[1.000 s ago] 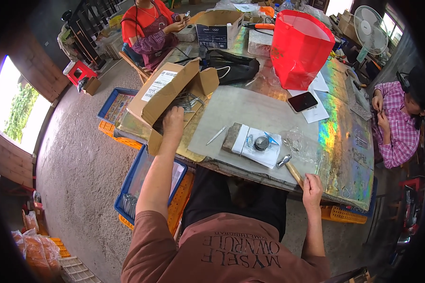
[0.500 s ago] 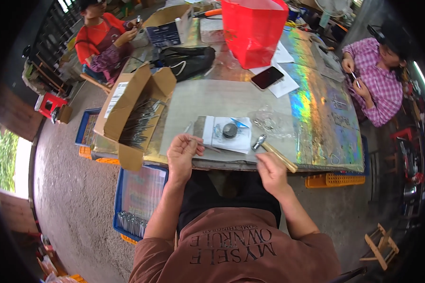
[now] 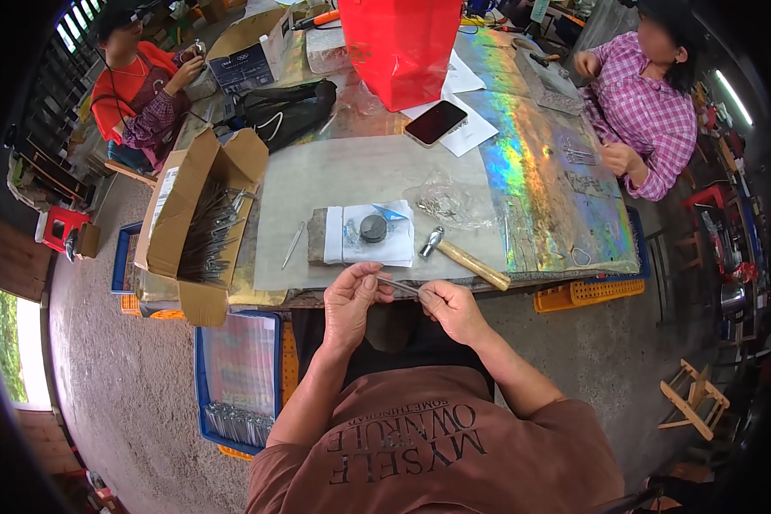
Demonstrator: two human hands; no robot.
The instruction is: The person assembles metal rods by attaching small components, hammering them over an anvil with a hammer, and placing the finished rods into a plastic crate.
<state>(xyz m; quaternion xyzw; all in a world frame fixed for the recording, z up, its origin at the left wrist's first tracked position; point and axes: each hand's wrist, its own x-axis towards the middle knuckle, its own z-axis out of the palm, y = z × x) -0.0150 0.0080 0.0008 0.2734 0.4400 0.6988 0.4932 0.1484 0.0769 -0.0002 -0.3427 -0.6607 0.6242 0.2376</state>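
Right at the near edge of the table (image 3: 531, 210), the left hand (image 3: 351, 300) and right hand (image 3: 456, 313) pinch what looks like a thin metal rod (image 3: 399, 286) between them, though it's small from here. A hammer (image 3: 471, 262) lies beside that edge; an open cardboard box (image 3: 171, 231) stands by the near left corner.

Rod (image 3: 400, 286): metal, dull sheen. Hammer (image 3: 467, 260) at near edge of desk (image 3: 544, 206): bright metal head, smooth wooden handle. Box (image 3: 173, 227) by left edge: matt cardboard. Phone (image 3: 436, 122): glossy face. Bag (image 3: 398, 51) toward far edge: smooth, slightly glossy. Toward right edge, desk shiny, iridescent.
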